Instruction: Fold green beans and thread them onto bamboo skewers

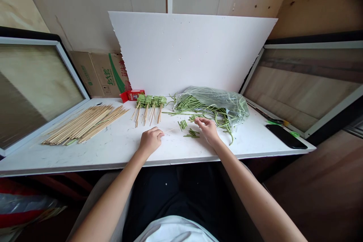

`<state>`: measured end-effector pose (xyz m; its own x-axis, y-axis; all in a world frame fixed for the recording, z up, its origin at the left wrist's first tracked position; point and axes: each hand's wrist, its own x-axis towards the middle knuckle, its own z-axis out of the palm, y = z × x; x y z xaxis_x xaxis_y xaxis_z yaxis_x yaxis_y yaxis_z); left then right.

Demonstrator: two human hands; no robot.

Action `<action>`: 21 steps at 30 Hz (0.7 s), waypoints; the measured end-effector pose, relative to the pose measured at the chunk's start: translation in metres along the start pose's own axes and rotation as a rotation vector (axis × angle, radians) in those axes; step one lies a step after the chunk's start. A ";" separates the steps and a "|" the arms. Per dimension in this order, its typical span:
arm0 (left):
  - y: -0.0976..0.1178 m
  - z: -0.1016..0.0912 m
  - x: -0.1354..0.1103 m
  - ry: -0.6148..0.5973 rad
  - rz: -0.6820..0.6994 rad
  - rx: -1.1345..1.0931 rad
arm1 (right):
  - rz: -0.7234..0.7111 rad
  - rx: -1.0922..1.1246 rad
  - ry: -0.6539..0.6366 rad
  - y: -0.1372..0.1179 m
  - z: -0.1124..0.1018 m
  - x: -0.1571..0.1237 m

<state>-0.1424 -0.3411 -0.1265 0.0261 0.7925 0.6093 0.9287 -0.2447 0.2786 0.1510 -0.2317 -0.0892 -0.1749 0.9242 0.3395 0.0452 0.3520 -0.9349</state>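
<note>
My left hand [151, 140] is closed on the blunt end of a thin bamboo skewer [169, 130], which points to the right. In line with its far end is a row of short green bean pieces [182, 124]; whether they are threaded on it I cannot tell. My right hand [208, 128] is pinched closed beside a small heap of cut bean pieces [194, 117]. What lies between its fingertips is too small to make out. Another little pile of bean pieces [192, 133] rests just left of that hand.
Long green beans [193, 104] spill from a clear plastic bag [235, 102] behind my right hand. Finished bean skewers [151, 101] lie beside a red box [133, 95]. Loose bamboo skewers [85, 123] are at left, a black phone [286, 136] at right. A white board [193, 53] stands behind.
</note>
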 end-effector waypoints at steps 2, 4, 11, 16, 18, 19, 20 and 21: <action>0.000 -0.001 0.000 -0.009 0.006 0.005 | -0.013 -0.029 -0.002 0.000 0.000 0.000; 0.000 -0.001 0.000 -0.017 0.012 0.010 | -0.017 -0.049 -0.006 -0.001 -0.001 0.000; 0.000 -0.003 0.000 -0.025 0.022 0.031 | -0.042 -0.080 -0.008 -0.004 0.001 0.000; 0.000 -0.004 0.000 -0.025 0.029 0.036 | -0.049 -0.067 0.001 -0.005 0.004 -0.001; 0.000 -0.005 0.001 -0.027 0.032 0.035 | -0.051 -0.060 -0.011 -0.007 0.005 -0.002; 0.000 -0.005 0.001 -0.029 0.033 0.034 | -0.052 -0.053 -0.017 -0.008 0.005 -0.002; 0.000 -0.005 0.001 -0.029 0.033 0.033 | -0.052 -0.047 -0.021 -0.008 0.006 -0.003; 0.000 -0.005 0.001 -0.029 0.032 0.033 | -0.051 -0.043 -0.023 -0.009 0.006 -0.003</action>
<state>-0.1442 -0.3431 -0.1217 0.0662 0.8008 0.5952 0.9388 -0.2521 0.2347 0.1451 -0.2384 -0.0822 -0.2004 0.9015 0.3836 0.0783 0.4050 -0.9110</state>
